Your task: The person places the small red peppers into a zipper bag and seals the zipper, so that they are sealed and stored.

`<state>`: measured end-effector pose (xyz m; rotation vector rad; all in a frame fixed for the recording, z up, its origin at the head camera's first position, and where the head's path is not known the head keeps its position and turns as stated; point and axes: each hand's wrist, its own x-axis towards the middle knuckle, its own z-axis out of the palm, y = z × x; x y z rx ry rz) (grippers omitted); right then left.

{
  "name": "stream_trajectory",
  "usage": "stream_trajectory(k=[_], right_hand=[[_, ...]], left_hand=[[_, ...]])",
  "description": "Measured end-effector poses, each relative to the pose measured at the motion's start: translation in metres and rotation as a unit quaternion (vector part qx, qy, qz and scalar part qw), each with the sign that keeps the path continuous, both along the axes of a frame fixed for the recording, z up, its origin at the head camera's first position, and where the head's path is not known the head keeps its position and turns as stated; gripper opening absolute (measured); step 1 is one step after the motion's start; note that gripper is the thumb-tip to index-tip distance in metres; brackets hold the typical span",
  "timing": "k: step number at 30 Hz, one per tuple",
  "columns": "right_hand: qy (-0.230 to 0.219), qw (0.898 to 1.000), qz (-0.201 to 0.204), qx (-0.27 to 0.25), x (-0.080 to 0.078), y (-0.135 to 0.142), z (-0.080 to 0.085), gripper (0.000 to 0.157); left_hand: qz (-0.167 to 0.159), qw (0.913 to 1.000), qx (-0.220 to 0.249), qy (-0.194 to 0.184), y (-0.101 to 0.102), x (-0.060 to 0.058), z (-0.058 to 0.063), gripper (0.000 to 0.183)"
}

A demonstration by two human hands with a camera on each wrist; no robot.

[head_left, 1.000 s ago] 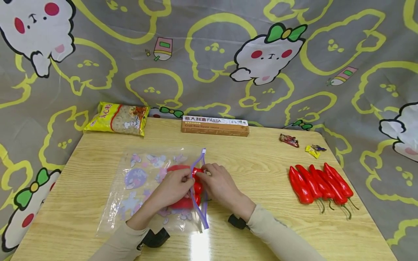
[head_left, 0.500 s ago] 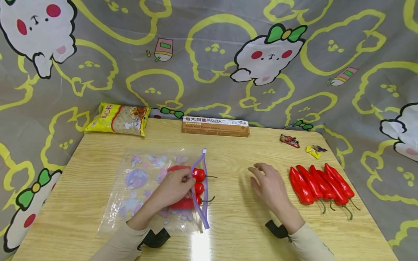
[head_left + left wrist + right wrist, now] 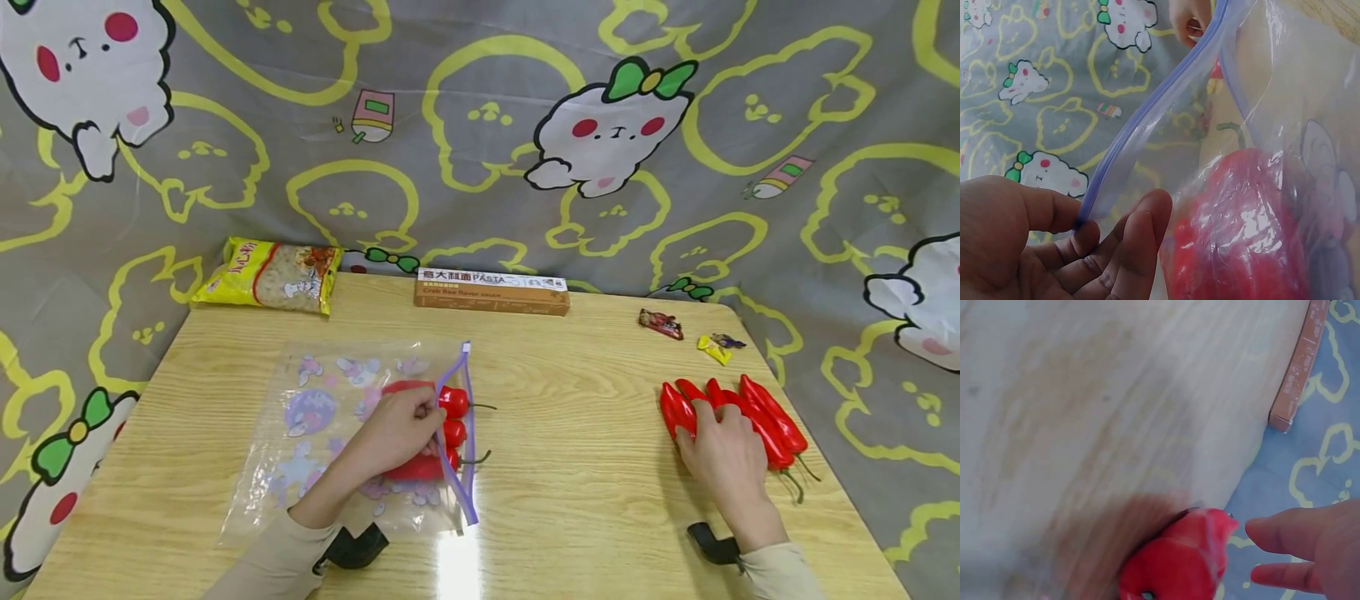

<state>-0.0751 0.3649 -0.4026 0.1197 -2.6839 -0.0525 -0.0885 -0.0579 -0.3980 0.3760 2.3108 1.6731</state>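
My left hand [image 3: 400, 429] pinches the purple zip edge [image 3: 1129, 140] of a clear printed zip bag [image 3: 258, 467] between thumb and finger. The bag lies with its mouth to the right, parted. Several red peppers [image 3: 454, 433] are inside it, their stem ends at the mouth. At the right of the table my right hand [image 3: 726, 450] is over a row of red peppers [image 3: 768, 412], thumb and fingers apart around the left ones. In the right wrist view, its fingertips stand a little away from a red pepper [image 3: 1175, 562].
A yellow bag of dry food [image 3: 273, 275] lies at the back left. The pasta box [image 3: 491, 298] lies along the back edge. Small wrapped snacks, one dark red [image 3: 662, 323] and one yellow [image 3: 714, 350], are at the back right. A patterned cloth [image 3: 480, 167] hangs behind the table.
My right hand has left the bag's mouth and moved right, over the row of peppers. My left hand still pinches the bag's edge in the same place.
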Motion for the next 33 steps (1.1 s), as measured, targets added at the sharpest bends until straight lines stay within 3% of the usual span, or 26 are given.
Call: stream_trajectory(k=[6, 12, 18, 21, 23, 26, 30, 33], right_hand=[[-0.06, 0.998, -0.023, 0.004, 0.002, 0.002, -0.006, 0.037], [-0.088, 0.996, -0.031, 0.001, 0.003, 0.002, -0.008, 0.032], [-0.098, 0.995, -0.031, -0.001, 0.003, 0.0, -0.005, 0.038], [-0.103, 0.994, -0.016, -0.031, 0.003, -0.009, 0.0, 0.043], [-0.123, 0.99, 0.008, -0.066, 0.004, -0.022, 0.006, 0.046], [-0.151, 0.979, 0.079, -0.113, 0.006, -0.047, 0.016, 0.046], [-0.151, 0.961, 0.195, -0.123, 0.011, -0.083, 0.026, 0.048], [-0.151, 0.949, 0.246, -0.128, 0.016, -0.108, 0.032, 0.047]], left_hand=[[0.0, 1.0, -0.001, 0.001, 0.001, 0.0, -0.001, 0.02], [-0.002, 1.0, -0.001, -0.001, 0.0, 0.0, -0.001, 0.021], [-0.001, 1.0, -0.002, 0.002, 0.0, 0.0, -0.002, 0.02], [-0.004, 1.0, -0.003, -0.001, 0.0, -0.001, -0.001, 0.021], [-0.006, 1.0, -0.003, -0.005, 0.0, 0.0, 0.0, 0.021], [-0.007, 0.9999, -0.003, -0.013, -0.001, 0.0, 0.002, 0.021], [-0.009, 0.9997, 0.002, -0.022, -0.002, 0.0, 0.003, 0.02], [-0.011, 0.9996, 0.001, -0.025, -0.002, 0.0, 0.004, 0.019]])
